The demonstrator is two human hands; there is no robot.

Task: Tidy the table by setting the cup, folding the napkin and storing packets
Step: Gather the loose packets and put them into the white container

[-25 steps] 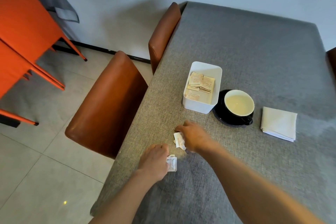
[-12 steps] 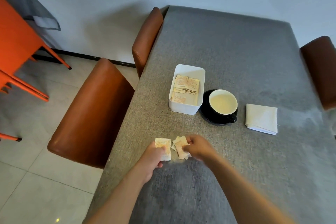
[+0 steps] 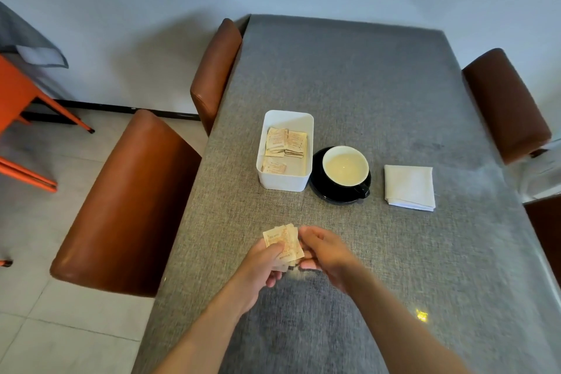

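Note:
A small stack of beige packets is held above the grey table near its front left. My left hand grips the stack from below with thumb on top. My right hand touches the stack's right edge with curled fingers. Behind them stands a white box with several packets inside. A black cup with a pale inside sits on a black saucer right of the box. A folded white napkin lies further right.
Two brown chairs stand along the table's left edge, and another brown chair is at the right. An orange chair stands on the tiled floor at far left.
My hands have come together. The packets held separately in each hand are now gathered into one stack between both hands. The camera view shifted right.

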